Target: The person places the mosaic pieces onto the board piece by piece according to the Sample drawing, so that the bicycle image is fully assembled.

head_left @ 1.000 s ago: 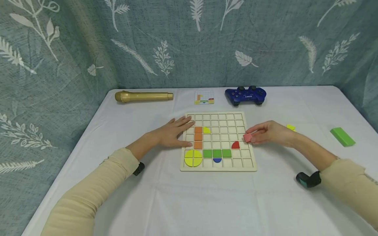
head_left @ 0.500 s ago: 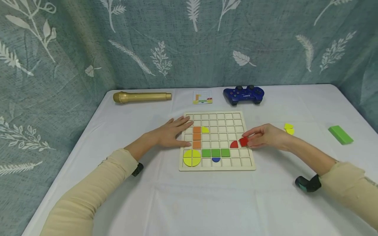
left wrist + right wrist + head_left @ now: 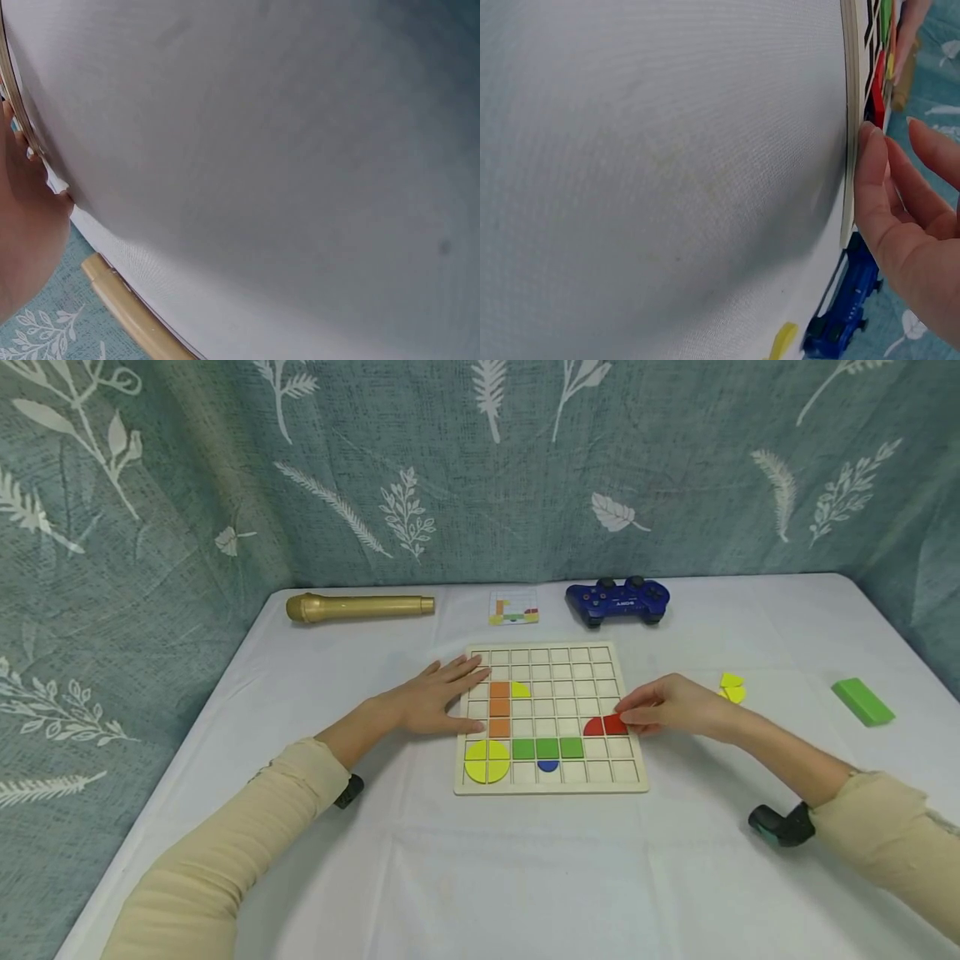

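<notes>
A cream gridded board (image 3: 551,790) lies on the white cloth. My left hand (image 3: 438,697) rests spread over its left edge, fingers straight, beside a column of orange squares (image 3: 499,706). At the right edge my right hand (image 3: 667,706) holds a red square tile (image 3: 615,725) by thumb and fingertips, low in a cell directly right of a red quarter-circle (image 3: 593,727). In the right wrist view, fingertips meet the red piece (image 3: 878,105) just inside the board's rim. Other pieces on the board are a yellow circle (image 3: 487,762), green squares (image 3: 547,748), a blue half-circle (image 3: 548,766) and a yellow quarter-circle (image 3: 520,690).
Behind the board lie a gold microphone (image 3: 360,607), a small pattern card (image 3: 513,607) and a blue game controller (image 3: 618,601). Loose yellow pieces (image 3: 732,689) and a green block (image 3: 863,702) lie to the right. A patterned curtain (image 3: 525,468) hangs at the back.
My right hand has brought the red square leftward and down, from the board's right edge into a cell against the red quarter-circle. My left hand stays in place on the board.
</notes>
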`<state>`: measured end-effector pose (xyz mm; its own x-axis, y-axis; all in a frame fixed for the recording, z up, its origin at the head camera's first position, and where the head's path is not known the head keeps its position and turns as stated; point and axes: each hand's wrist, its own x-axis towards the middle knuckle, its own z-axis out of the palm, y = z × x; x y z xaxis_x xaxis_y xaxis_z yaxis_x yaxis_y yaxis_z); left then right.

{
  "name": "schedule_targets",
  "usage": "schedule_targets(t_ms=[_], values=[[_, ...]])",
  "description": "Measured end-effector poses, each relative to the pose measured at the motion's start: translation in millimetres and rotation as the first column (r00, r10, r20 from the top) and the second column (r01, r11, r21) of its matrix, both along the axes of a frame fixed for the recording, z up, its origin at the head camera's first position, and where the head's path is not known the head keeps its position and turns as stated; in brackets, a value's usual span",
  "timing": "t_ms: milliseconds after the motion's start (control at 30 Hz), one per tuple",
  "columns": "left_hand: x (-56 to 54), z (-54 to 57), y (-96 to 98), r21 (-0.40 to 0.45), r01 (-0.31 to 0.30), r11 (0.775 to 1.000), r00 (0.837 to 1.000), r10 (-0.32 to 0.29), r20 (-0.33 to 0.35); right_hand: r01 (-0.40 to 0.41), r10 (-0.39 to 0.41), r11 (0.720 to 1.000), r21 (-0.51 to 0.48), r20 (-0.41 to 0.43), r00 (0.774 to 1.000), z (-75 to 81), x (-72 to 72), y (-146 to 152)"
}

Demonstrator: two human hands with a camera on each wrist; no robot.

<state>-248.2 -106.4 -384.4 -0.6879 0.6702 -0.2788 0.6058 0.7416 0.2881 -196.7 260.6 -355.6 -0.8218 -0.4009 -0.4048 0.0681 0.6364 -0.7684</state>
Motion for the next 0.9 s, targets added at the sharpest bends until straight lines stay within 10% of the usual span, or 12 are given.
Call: schedule_targets(t_ms=[533,900], values=[[-1.1,-2.3,-0.2,-0.006,0.0,1.0,1.0,0.0,-0.001,0.0,0.0,0.999,0.04,-0.008,1.0,3.0,-5.4,-4],[-0.3,-1.4,-0.8,0.0,-0.001,1.0,1.0,0.001,-0.002,0.03,0.001,0.983,-0.179,0.17,0.985,-3.3,-18.4,26]])
